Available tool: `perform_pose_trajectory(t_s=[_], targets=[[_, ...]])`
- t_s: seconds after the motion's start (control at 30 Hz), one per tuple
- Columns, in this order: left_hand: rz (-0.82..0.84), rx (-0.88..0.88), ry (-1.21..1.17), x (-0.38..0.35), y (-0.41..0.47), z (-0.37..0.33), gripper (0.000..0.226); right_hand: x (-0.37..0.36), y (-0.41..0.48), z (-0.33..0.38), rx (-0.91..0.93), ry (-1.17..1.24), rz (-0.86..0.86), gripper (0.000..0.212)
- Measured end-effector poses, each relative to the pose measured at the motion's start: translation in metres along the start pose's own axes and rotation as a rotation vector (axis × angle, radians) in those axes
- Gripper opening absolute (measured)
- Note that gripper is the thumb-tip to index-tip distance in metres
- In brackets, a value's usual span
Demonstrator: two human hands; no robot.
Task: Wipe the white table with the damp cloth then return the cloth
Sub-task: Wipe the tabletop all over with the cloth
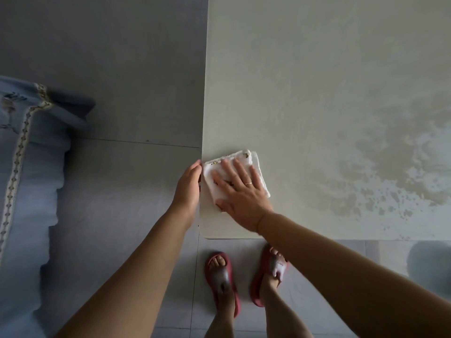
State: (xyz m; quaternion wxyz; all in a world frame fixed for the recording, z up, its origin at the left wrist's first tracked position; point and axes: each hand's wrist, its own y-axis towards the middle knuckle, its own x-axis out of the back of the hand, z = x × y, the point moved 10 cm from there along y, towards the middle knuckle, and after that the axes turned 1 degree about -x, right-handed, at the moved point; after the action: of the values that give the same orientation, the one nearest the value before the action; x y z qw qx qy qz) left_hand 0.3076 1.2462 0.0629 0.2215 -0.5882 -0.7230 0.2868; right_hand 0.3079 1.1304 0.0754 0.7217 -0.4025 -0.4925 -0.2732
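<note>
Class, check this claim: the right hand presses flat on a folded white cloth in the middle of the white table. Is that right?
Not quite. The head view shows the right hand pressing flat on the folded white cloth, but at the left edge of the white table, near its front corner, not the middle.

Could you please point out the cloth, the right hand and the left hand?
cloth (242,157), head view, far uncovered edge.
right hand (241,198), head view, back of hand.
left hand (188,189), head view, back of hand.
</note>
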Motion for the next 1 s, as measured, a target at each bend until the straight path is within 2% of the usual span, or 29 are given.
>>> perform_pose_trajectory(t_s=[0.07,0.13,0.2,0.23,0.33,0.4,0.47,0.53,0.6,0.63,0.7,0.77,0.83,0.93,0.97,1.0], targets=[[-0.004,0.013,0.049,0.000,0.006,-0.002,0.040,0.010,0.015,-0.033,-0.021,-0.024,-0.001,0.068],[0.003,0.017,0.100,-0.001,0.010,-0.002,0.043,0.024,0.029,-0.080,-0.264,0.050,-0.036,0.066],[0.001,-0.001,0.144,-0.002,0.011,-0.005,0.043,0.029,0.033,-0.089,-0.436,0.104,-0.077,0.064],[-0.004,-0.015,0.164,-0.003,0.012,-0.007,0.043,0.028,0.036,-0.074,-0.418,0.115,-0.085,0.064],[-0.030,-0.087,0.233,-0.004,0.011,-0.012,0.041,0.015,0.033,-0.012,-0.070,0.040,-0.028,0.063],[-0.026,-0.096,0.311,-0.006,0.009,-0.010,0.054,0.018,0.041,-0.026,0.040,-0.059,-0.007,0.063],[-0.004,-0.112,0.368,-0.009,0.010,-0.007,0.068,0.030,0.062,-0.070,-0.066,-0.071,-0.026,0.065],[-0.001,-0.180,0.430,-0.012,0.014,-0.013,0.076,0.042,0.078,-0.110,-0.280,0.034,-0.063,0.064],[-0.018,-0.277,0.542,-0.018,0.019,-0.024,0.082,0.045,0.084,-0.108,-0.375,0.082,-0.106,0.062],[-0.029,-0.324,0.625,-0.022,0.022,-0.029,0.086,0.043,0.084,-0.096,-0.339,0.085,-0.108,0.062],[-0.064,-0.395,0.884,-0.029,0.026,-0.033,0.091,0.041,0.082,-0.075,-0.150,0.043,-0.087,0.063],[-0.122,-0.453,1.135,-0.032,0.026,-0.031,0.092,0.049,0.088,-0.086,-0.006,-0.061,-0.073,0.064],[-0.140,-0.479,1.225,-0.032,0.025,-0.026,0.091,0.061,0.107,-0.123,-0.086,-0.072,-0.085,0.064],[-0.146,-0.484,1.309,-0.032,0.029,-0.022,0.090,0.068,0.121,-0.152,-0.386,0.089,-0.124,0.062],[-0.156,-0.482,1.340,-0.033,0.029,-0.022,0.089,0.066,0.122,-0.138,-0.382,0.096,-0.142,0.062],[-0.168,-0.479,1.364,-0.034,0.029,-0.022,0.089,0.063,0.123,-0.114,-0.299,0.082,-0.138,0.062]])
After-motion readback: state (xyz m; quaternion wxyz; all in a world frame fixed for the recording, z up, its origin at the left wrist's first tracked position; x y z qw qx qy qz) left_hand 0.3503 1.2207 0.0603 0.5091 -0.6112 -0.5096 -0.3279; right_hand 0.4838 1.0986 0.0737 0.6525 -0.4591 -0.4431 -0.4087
